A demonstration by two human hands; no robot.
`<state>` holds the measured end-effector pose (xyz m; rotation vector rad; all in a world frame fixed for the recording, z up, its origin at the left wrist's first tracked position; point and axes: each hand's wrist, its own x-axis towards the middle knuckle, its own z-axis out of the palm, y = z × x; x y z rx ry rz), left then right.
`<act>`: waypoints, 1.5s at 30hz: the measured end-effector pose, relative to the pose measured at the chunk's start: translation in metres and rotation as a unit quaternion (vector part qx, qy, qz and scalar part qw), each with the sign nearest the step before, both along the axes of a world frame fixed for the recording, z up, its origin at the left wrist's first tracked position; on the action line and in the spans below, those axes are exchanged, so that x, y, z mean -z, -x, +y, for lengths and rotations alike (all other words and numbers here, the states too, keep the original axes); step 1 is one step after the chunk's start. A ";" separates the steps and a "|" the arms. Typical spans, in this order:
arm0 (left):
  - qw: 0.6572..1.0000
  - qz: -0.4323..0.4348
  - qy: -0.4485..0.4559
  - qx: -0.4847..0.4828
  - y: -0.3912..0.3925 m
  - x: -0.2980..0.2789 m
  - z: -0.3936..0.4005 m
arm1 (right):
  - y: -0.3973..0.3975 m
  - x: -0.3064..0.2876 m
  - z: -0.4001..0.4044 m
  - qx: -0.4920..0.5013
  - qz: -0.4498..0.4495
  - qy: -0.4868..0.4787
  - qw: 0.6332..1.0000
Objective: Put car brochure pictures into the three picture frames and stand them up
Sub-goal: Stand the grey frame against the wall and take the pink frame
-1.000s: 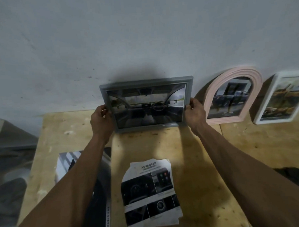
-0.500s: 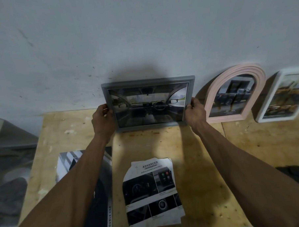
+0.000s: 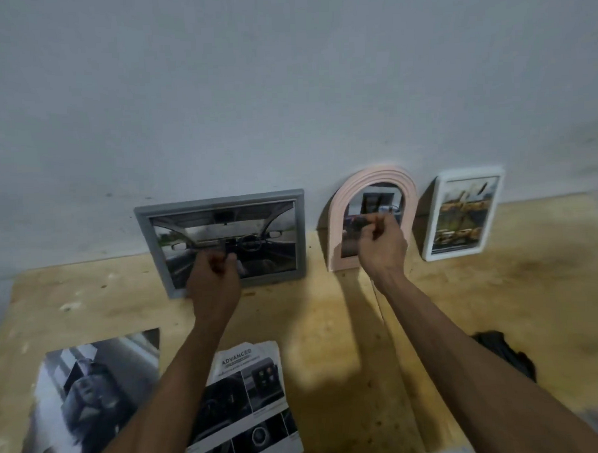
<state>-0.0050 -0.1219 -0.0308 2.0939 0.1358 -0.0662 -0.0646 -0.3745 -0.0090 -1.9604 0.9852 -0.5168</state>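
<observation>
Both hands (image 3: 213,281) (image 3: 382,246) have released the rectangular grey frame (image 3: 221,209).

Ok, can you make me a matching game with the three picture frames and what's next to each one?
Things:
1. grey frame
2. pink arched frame
3. white frame

Places:
A. in the middle of the row
B. farthest right by the wall
C. farthest left, above the torn brochure page

Pairs: 1-C, 2-A, 3-B
</observation>
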 end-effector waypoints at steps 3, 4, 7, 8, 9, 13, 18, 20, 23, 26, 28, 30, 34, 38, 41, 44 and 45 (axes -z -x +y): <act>0.994 0.035 -0.009 0.100 0.019 0.008 -0.052 | 0.019 -0.001 -0.046 0.044 0.029 0.003 0.999; 0.991 0.041 -0.015 0.126 0.024 0.009 -0.070 | 0.022 0.002 -0.060 0.046 0.041 -0.014 0.998; 0.984 0.053 -0.031 0.166 0.034 0.011 -0.124 | 0.026 0.010 -0.096 0.026 0.080 -0.052 0.995; 0.983 0.059 -0.039 0.167 0.035 0.011 -0.140 | 0.027 0.012 -0.106 0.008 0.098 -0.058 0.993; 0.983 0.062 -0.046 0.168 0.035 0.013 -0.154 | 0.028 0.013 -0.115 -0.013 0.114 -0.066 0.991; 0.984 0.100 -0.048 0.142 0.021 0.019 -0.199 | 0.019 0.020 -0.145 -0.112 0.136 -0.088 0.980; 0.993 0.108 -0.018 0.052 0.020 0.024 -0.220 | 0.018 0.029 -0.165 -0.186 0.144 -0.079 0.969; 0.995 0.094 -0.034 0.028 0.028 0.025 -0.214 | 0.023 0.029 -0.167 -0.206 0.133 -0.065 0.967; 0.997 0.075 -0.005 -0.001 0.045 0.021 -0.207 | 0.035 0.024 -0.167 -0.217 0.101 -0.079 0.968; 0.995 0.070 0.043 -0.051 0.068 0.012 -0.198 | 0.049 0.015 -0.161 -0.229 0.069 -0.123 0.963; 0.989 0.071 0.090 -0.095 0.083 0.003 -0.192 | 0.059 0.009 -0.154 -0.236 0.040 -0.157 0.958; 0.980 0.084 0.128 -0.130 0.098 -0.004 -0.184 | 0.072 0.005 -0.148 -0.230 0.023 -0.179 0.956; 0.960 0.111 0.198 -0.165 0.139 -0.023 -0.165 | 0.120 -0.003 -0.136 -0.214 0.004 -0.300 0.930; 0.941 0.131 0.249 -0.188 0.195 -0.034 -0.143 | 0.177 -0.004 -0.116 -0.233 0.023 -0.359 0.903; 0.920 0.158 0.295 -0.206 0.234 -0.024 -0.124 | 0.216 -0.010 -0.099 -0.273 0.041 -0.306 0.911; 0.897 0.200 0.345 -0.190 0.268 -0.021 -0.109 | 0.249 -0.023 -0.089 -0.300 0.017 -0.251 0.920; 0.892 0.211 0.354 -0.184 0.275 -0.019 -0.107 | 0.258 -0.027 -0.086 -0.305 0.006 -0.241 0.921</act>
